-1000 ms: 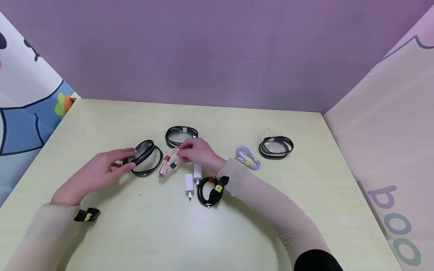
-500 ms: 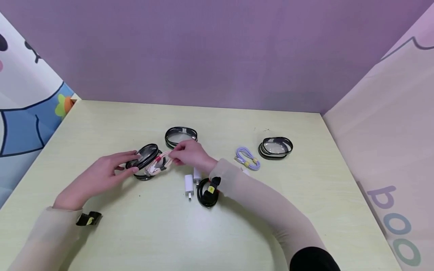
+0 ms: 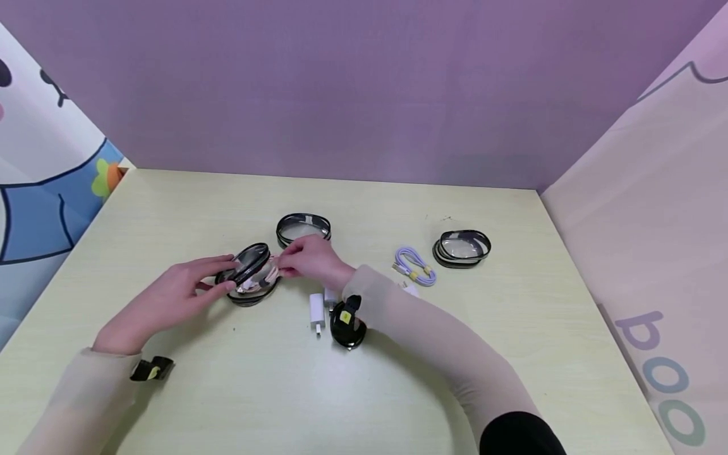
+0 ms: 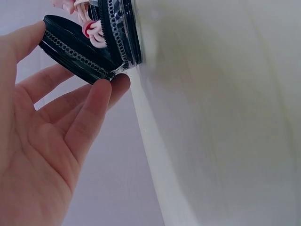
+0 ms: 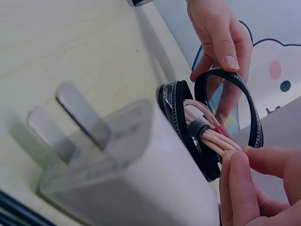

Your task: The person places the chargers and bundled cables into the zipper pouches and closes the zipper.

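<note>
A small round clear zip case with black edging [image 3: 253, 299] sits on the table with its lid [image 4: 70, 49] raised. My left hand [image 3: 165, 302] holds that lid by its edge, between thumb and fingers. A pale pink cable [image 5: 216, 140], bundled with a dark strap and a red tie, lies partly inside the case. Its near end is pinched between the thumb and fingertips of my right hand [image 3: 315, 260]. In the right wrist view, a white plug adapter [image 5: 122, 169] looms close in front, its two metal prongs showing.
Another round case [image 3: 303, 218] stands behind my right hand, and one more [image 3: 463, 249] lies farther right. A purple cable [image 3: 415, 265] is beside it. White adapters [image 3: 316, 309] and a black coiled cable [image 3: 348, 328] lie near my right wrist. Walls border the table [image 3: 284, 392].
My right hand has moved left, carrying the pink cable from beside the case into it. My left hand has kept hold of the lid, shifting slightly right.
</note>
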Action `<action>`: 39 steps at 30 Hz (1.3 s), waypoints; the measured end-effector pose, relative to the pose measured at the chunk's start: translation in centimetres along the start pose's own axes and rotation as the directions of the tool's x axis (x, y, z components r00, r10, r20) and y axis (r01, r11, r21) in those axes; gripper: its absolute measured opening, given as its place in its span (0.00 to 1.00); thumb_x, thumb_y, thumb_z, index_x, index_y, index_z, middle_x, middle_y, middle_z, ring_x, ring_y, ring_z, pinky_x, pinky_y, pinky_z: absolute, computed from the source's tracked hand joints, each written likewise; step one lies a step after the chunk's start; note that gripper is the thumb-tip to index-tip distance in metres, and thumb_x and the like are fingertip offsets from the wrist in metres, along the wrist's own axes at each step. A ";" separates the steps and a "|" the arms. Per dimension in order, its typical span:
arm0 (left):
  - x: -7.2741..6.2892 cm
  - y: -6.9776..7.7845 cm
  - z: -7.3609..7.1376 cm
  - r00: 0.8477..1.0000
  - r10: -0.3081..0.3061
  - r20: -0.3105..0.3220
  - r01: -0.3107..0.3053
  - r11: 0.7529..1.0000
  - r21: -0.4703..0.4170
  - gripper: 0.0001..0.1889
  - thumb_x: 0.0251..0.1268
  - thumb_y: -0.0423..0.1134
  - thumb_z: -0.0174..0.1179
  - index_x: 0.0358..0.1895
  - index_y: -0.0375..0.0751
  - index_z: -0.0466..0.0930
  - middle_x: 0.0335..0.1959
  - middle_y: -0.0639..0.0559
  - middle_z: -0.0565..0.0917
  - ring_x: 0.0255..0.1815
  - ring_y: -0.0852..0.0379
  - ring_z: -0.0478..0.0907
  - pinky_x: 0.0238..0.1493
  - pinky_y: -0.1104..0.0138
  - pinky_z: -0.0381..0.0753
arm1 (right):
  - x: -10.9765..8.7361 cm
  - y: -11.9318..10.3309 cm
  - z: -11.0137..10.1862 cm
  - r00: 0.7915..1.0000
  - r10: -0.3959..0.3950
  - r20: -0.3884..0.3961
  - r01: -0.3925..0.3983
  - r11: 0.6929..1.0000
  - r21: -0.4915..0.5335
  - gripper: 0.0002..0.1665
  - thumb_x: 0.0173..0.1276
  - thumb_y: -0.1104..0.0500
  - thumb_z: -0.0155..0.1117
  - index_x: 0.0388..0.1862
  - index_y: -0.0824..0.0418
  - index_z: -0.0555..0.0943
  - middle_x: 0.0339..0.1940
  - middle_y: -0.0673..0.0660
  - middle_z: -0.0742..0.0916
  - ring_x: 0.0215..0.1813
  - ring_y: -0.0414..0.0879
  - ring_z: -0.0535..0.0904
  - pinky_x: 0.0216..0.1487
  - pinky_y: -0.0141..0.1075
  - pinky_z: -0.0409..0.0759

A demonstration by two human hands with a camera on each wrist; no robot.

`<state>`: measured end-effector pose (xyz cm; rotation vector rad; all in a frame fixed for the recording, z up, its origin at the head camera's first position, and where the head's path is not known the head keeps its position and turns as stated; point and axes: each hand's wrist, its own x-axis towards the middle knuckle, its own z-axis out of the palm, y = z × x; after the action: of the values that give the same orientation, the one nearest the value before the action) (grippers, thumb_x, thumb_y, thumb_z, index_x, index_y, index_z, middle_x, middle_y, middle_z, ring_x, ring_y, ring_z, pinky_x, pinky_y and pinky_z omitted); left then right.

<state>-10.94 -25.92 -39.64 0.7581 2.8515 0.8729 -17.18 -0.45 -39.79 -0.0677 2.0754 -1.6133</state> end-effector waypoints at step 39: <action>-0.1 -0.1 0.0 1.000 -0.012 0.021 0.012 1.000 0.006 0.23 0.74 0.48 0.59 0.66 0.42 0.76 0.68 0.39 0.73 0.52 0.47 0.83 0.46 0.54 0.84 | -2.7 0.3 -3.1 0.977 -0.156 0.145 0.172 0.980 -0.101 0.15 0.73 0.61 0.63 0.56 0.61 0.84 0.47 0.58 0.88 0.48 0.53 0.85 0.50 0.42 0.83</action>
<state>-10.89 -26.03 -39.66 0.7457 2.8380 0.8505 -16.03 3.39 -38.60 -0.3879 2.0990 -1.5363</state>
